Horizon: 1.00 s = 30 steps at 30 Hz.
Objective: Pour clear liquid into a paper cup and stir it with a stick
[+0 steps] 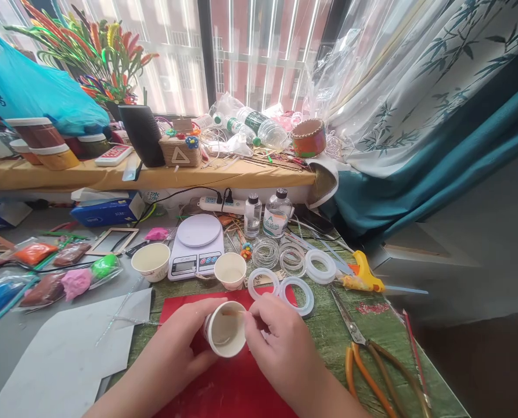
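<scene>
A white paper cup (226,342) is tilted toward me over a red sheet (237,386), its inside in view. My left hand (178,339) is wrapped round the cup's left side. A thin wooden stick (231,314) reaches over the rim into the cup, its outer end pinched in the fingers of my right hand (283,337). What the cup holds looks pale or clear; I cannot make out how much. Just beyond stands another paper cup (230,271). Clear ring moulds (300,297) lie past my right hand.
A white kitchen scale (197,247) and a wider paper cup (150,262) stand behind. Two clear bottles (277,216) are at the back. Large scissors (355,334), a yellow glue gun (363,274) and a pencil (416,354) lie right. White sheets (63,354) and bagged clay (76,283) lie left.
</scene>
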### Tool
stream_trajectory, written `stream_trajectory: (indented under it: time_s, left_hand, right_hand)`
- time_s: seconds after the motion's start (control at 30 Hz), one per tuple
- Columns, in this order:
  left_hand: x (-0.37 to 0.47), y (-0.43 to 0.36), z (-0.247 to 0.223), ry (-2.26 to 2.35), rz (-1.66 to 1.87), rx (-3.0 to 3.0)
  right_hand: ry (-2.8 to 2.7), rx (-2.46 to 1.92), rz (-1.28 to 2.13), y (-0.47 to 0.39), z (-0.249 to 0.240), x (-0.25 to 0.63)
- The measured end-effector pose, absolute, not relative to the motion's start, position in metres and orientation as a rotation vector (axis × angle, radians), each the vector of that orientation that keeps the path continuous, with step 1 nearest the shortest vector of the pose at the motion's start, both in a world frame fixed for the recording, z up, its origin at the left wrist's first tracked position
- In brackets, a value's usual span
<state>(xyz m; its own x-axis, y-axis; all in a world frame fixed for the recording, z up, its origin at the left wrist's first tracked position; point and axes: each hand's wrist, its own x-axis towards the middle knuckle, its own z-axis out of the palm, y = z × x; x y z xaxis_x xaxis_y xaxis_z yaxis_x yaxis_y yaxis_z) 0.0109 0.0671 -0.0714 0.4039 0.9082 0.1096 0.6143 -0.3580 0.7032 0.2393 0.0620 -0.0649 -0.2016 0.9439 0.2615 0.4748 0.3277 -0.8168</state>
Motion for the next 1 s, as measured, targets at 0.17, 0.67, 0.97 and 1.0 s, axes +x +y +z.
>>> stream_trajectory:
  time_s: [0.17, 0.67, 0.97, 1.0]
  left_hand:
    - [0.0117, 0.0667, -0.0702, 1.294, 0.668, 2.082]
    - [0.0119, 0.0672, -0.0702, 1.296, 0.664, 2.081]
    - [0.0120, 0.0672, -0.0700, 1.302, 0.671, 2.083]
    - [0.0121, 0.0672, -0.0695, 1.305, 0.665, 2.080]
  right_hand:
    - [-1.805, -1.273, 0.808, 0.0612, -0.0640, 0.2385]
    - [-1.793, -1.289, 0.819, 0.0607, -0.0617, 0.2392]
    - [-1.812, -1.300, 0.846, 0.0607, -0.0615, 0.2387]
    - [-1.813, -1.300, 0.855, 0.0605, -0.0611, 0.2386]
